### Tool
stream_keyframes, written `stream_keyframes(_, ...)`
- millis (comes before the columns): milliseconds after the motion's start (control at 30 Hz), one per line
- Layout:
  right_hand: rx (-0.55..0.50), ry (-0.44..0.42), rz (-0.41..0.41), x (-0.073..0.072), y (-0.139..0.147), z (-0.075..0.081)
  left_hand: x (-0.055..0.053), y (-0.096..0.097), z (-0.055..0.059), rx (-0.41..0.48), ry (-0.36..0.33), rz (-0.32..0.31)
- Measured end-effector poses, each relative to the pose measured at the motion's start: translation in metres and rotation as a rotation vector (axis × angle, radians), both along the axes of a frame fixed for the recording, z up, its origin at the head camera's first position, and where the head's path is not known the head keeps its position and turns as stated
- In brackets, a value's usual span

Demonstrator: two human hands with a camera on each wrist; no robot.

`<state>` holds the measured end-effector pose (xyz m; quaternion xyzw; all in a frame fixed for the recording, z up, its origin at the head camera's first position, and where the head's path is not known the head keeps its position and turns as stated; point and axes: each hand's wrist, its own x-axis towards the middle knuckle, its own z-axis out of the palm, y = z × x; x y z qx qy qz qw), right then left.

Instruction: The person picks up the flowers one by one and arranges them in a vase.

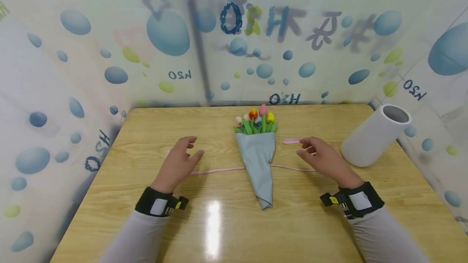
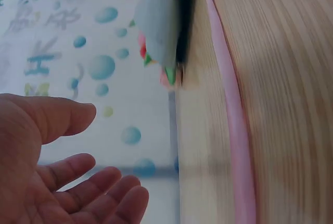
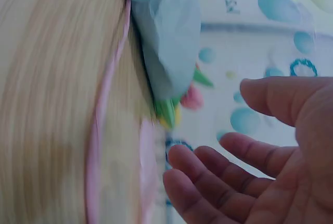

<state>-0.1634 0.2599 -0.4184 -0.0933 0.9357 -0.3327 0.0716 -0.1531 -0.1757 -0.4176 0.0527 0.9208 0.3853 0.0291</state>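
Observation:
A bouquet of tulips in blue-grey wrapping paper (image 1: 258,165) lies on the table, its red, pink and yellow blooms (image 1: 257,116) toward the wall. Beneath the wrapped stems runs a pink ribbon (image 1: 219,170), stretching out to both sides. My left hand (image 1: 178,159) hovers left of the bouquet, above the ribbon's left part, fingers loosely bent and holding nothing. On the other side my right hand (image 1: 321,157) is held over the ribbon's right part, likewise with nothing in it. Both wrist views show thumb and fingers apart.
A white cylindrical vase (image 1: 374,135) stands at the table's right side. Near my right fingertips lies a short pink strip (image 1: 291,141). The wooden table (image 1: 146,222) meets a wall covering (image 1: 237,72) printed with blue and green drops at the back.

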Motion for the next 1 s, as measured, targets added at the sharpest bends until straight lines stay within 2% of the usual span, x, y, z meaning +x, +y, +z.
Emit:
stream_keyframes(233, -0.211, -0.112, 0.011, -0.01, -0.03, -0.014, -0.01, 0.053, -0.01, 0.153, 0.012, -0.072)
stream_keyframes(333, -0.316, -0.153, 0.013, -0.014, -0.039, -0.019, -0.013, 0.072, -0.016, 0.208, -0.007, -0.093)
stream_keyframes(433, -0.419, -0.196, 0.017, -0.018, -0.045, -0.023, -0.014, 0.087, -0.02, 0.251, -0.052, -0.086)
stream_keyframes(633, -0.519, -0.282, -0.012, -0.024, -0.053, -0.029, -0.017, 0.104, -0.024, 0.345, -0.182, -0.039)
stream_keyframes(767, -0.583, -0.348, -0.027, -0.024, -0.056, -0.029, -0.02, 0.112, -0.027, 0.43, -0.227, 0.008)
stream_keyframes(933, -0.675, -0.421, -0.037, -0.024, -0.058, -0.03, -0.02, 0.117, -0.03, 0.575, -0.284, 0.021)
stream_keyframes(1000, -0.709, -0.441, -0.031, -0.024, -0.059, -0.032, -0.02, 0.118, -0.031, 0.597, -0.301, 0.03)
